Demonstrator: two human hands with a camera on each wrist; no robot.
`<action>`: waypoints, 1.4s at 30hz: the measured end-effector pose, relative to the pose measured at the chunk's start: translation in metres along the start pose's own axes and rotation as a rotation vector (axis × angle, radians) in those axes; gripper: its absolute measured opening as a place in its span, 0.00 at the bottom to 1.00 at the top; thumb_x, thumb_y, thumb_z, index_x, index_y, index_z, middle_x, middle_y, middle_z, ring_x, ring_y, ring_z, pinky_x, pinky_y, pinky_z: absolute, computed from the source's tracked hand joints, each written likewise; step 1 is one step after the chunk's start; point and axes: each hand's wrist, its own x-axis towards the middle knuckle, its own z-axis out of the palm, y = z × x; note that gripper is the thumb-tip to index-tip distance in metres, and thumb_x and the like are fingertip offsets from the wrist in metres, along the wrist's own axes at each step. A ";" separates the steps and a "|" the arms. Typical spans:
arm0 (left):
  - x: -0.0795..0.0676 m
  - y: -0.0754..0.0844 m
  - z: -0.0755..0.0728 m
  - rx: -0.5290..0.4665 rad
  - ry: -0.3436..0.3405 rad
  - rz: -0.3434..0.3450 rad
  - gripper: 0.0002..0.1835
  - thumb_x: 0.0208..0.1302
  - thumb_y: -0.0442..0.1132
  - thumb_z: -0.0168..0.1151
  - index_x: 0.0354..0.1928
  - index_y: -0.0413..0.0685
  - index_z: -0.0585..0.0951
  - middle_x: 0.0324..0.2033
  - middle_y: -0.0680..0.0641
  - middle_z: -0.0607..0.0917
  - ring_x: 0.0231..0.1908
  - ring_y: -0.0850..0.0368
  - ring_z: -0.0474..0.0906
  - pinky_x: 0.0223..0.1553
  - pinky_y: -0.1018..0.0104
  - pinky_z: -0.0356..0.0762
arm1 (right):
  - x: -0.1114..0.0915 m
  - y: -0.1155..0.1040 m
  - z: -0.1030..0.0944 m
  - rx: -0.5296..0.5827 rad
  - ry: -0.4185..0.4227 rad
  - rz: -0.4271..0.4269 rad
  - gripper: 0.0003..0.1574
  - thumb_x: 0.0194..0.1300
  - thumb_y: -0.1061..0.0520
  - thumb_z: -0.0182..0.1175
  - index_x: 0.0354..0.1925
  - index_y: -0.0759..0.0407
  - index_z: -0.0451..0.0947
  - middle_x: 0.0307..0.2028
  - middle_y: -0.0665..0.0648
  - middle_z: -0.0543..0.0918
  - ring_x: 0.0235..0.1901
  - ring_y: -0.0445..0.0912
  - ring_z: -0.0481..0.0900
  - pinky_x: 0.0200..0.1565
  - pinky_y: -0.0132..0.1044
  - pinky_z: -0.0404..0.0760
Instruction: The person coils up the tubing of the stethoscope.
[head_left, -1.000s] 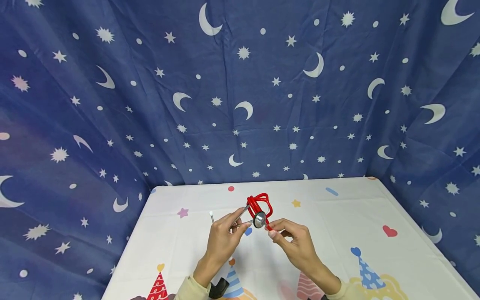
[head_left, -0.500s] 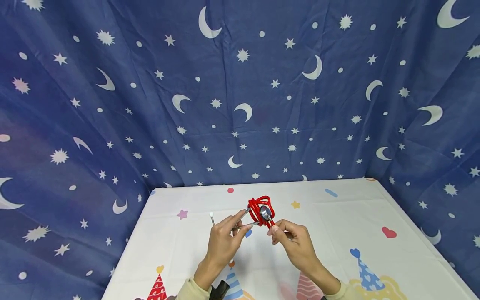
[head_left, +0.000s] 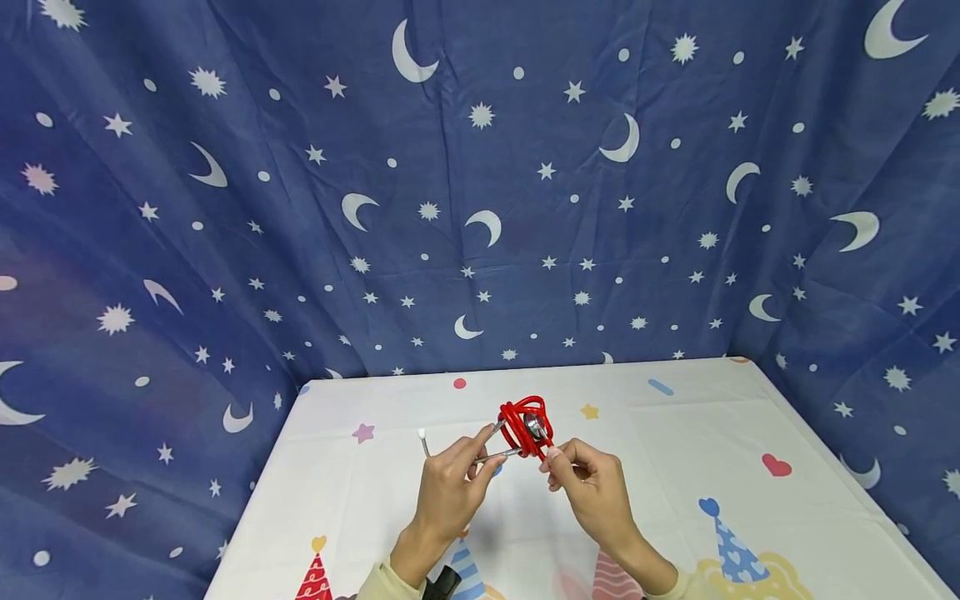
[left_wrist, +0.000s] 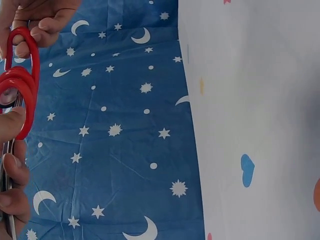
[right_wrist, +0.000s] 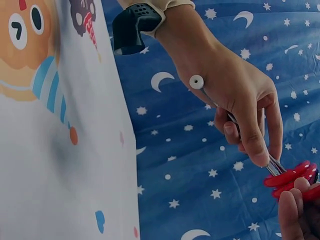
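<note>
Between both hands, above the table, is a stethoscope with red tubing [head_left: 516, 427] wound in several coils around its metal ear tubes [head_left: 501, 455]. My left hand [head_left: 446, 490] grips the ear tubes, and one white eartip [head_left: 422, 433] sticks out behind it. At the other side my right hand [head_left: 596, 493] pinches the red tube close to the silver chest piece [head_left: 534, 427], which lies against the coils. The left wrist view has a red loop [left_wrist: 34, 55] reaching up to the right fingers. In the right wrist view, the eartip [right_wrist: 196, 82] overlaps the left hand [right_wrist: 240, 92].
Under the hands is a table with a white cloth [head_left: 675, 450] printed with party hats, hearts and stars. A dark blue curtain [head_left: 480, 250] with moons and stars hangs behind and at both sides. A black wrist device [head_left: 442, 583] sits at the left sleeve.
The right hand has brought the chest piece from in front of the ear tubes up and right, against the red coils. The left hand has kept its hold, nearly still.
</note>
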 end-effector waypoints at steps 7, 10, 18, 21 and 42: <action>0.001 0.004 0.002 0.038 -0.014 0.058 0.21 0.57 0.40 0.72 0.53 0.42 0.83 0.23 0.54 0.84 0.15 0.66 0.69 0.20 0.87 0.63 | 0.002 -0.005 0.002 0.045 0.038 0.059 0.21 0.67 0.69 0.57 0.16 0.61 0.71 0.19 0.61 0.81 0.13 0.43 0.73 0.17 0.33 0.76; 0.001 0.005 0.001 0.052 -0.015 0.063 0.21 0.57 0.40 0.72 0.53 0.42 0.83 0.24 0.53 0.85 0.16 0.67 0.70 0.20 0.86 0.64 | 0.003 0.008 0.004 0.080 0.051 0.101 0.19 0.68 0.67 0.58 0.19 0.63 0.73 0.20 0.62 0.81 0.13 0.44 0.74 0.19 0.35 0.79; 0.004 0.004 -0.001 0.098 -0.041 0.132 0.22 0.56 0.40 0.72 0.53 0.41 0.83 0.26 0.52 0.86 0.21 0.65 0.80 0.23 0.81 0.74 | 0.002 0.033 0.006 0.166 0.112 0.163 0.14 0.66 0.61 0.64 0.25 0.65 0.75 0.23 0.59 0.81 0.14 0.45 0.78 0.21 0.39 0.83; 0.004 0.004 -0.001 0.109 -0.066 0.160 0.22 0.56 0.40 0.72 0.53 0.42 0.83 0.26 0.52 0.86 0.20 0.66 0.78 0.23 0.81 0.74 | 0.004 0.034 0.005 0.210 0.140 0.185 0.15 0.65 0.62 0.65 0.30 0.68 0.68 0.26 0.56 0.79 0.11 0.45 0.77 0.18 0.41 0.81; -0.002 0.002 0.001 -0.042 -0.122 -0.070 0.23 0.52 0.37 0.75 0.52 0.42 0.84 0.20 0.56 0.79 0.18 0.69 0.63 0.21 0.88 0.58 | 0.007 0.048 0.002 0.202 -0.049 -0.016 0.09 0.66 0.68 0.60 0.44 0.67 0.72 0.30 0.58 0.72 0.23 0.40 0.81 0.20 0.36 0.80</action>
